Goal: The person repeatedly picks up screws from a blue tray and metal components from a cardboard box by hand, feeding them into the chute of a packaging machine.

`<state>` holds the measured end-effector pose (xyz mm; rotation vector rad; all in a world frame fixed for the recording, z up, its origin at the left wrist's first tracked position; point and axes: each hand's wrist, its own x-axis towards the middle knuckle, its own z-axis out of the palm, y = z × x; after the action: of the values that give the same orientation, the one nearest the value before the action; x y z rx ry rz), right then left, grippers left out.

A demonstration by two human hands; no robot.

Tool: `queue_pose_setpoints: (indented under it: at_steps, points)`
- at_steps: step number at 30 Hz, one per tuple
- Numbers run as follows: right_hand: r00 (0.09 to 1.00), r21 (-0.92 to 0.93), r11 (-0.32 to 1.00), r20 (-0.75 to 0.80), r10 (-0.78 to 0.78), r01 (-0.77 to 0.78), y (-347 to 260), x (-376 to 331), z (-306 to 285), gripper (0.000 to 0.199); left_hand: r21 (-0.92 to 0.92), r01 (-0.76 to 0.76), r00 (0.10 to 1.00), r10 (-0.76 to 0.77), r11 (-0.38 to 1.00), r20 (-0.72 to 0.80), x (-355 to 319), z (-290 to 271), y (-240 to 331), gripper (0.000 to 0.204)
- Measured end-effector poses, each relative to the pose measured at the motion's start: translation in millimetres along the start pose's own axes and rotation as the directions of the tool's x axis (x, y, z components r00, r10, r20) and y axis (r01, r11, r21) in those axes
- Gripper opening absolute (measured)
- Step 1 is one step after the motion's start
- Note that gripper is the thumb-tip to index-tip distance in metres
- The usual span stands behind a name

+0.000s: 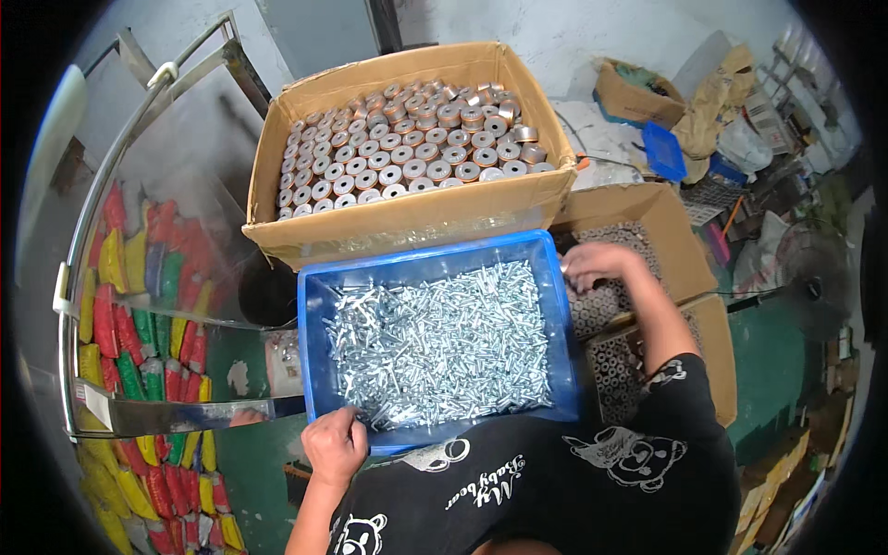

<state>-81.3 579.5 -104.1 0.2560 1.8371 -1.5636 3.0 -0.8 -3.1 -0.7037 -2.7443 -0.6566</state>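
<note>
A deep blue plastic bin (316,347), filled with many small shiny metal pins or screws, is in front of my body. My left hand (335,447) is closed over the rim at its near left corner. At the far right side of the bin, my right hand (599,263) has its fingers curled in against the rim; the fingertips are partly hidden. Beneath that hand lies an open cardboard box (673,227) of grey metal sleeves. Just beyond the bin stands a larger cardboard box (407,242) packed with round metal parts (389,174) that have center holes.
Another cardboard box (721,356) of metal sleeves stands at the right. On the left, a metal-tube frame (72,342) stands beside red, yellow and green bags (171,324). A small carton (638,91) and a blue tray (664,153) lie at the far right.
</note>
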Motion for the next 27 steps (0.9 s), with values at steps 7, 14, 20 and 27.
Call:
queue_pose_setpoints:
  at_steps: [7, 14, 20, 27]
  points:
    - [0.802, -0.499, 0.761, -0.195, -0.565, 0.415, -272, -98, 92, 0.033, 0.005, -0.013, 0.999, 0.014, 1.000, -0.030, -6, 1, -6, 0.003]
    - [0.914, -0.914, 0.163, -0.391, -0.111, -0.372, -320, 0, 131, 0.037, -0.085, -0.044, 0.998, 0.040, 0.995, -0.049, -10, 0, -9, 0.006]
    - [0.841, -0.837, -0.107, -0.541, 0.017, -0.536, -308, 30, 93, 0.036, -0.129, -0.076, 0.995, 0.067, 0.989, -0.075, -10, -2, -12, 0.012]
    - [0.823, -0.819, -0.137, -0.567, 0.036, -0.558, -320, 27, 105, 0.038, -0.131, -0.102, 0.991, 0.089, 0.986, -0.099, -12, 2, -18, 0.014]
